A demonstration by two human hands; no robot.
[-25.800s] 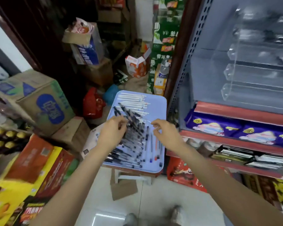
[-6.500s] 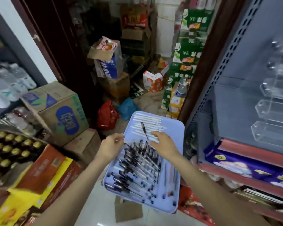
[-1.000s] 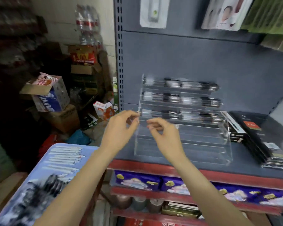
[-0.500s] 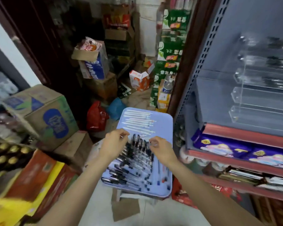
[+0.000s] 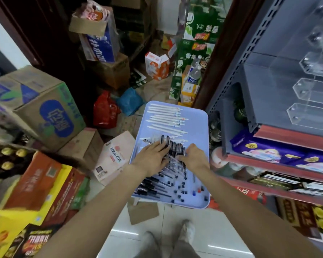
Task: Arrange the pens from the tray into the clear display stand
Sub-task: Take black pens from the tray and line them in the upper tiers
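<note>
A light blue tray (image 5: 197,125) sits low in front of me. On it a heap of black-capped pens (image 5: 157,185) fills the near half and a row of white pens (image 5: 166,118) lies at the far end. My left hand (image 5: 153,158) rests on the heap with its fingers stretched over the black caps. Beside it, my right hand (image 5: 194,157) has its fingers curled down round some of the black pens. The clear display stand (image 5: 306,94) stands on the grey shelf at right, its lower tiers bare and its upper tiers blurred.
Cardboard boxes (image 5: 39,108) and packaged goods crowd the floor at left. A pink-white box (image 5: 116,155) lies against the tray's left side. The shelf's red edge (image 5: 291,138) and purple packs (image 5: 280,155) are right of the tray. Loose caps (image 5: 183,191) lie on the tray's near end.
One second ago both hands were up at the display stand. They have dropped to the tray and now sit lower on the heap of black pens than half a second ago.
</note>
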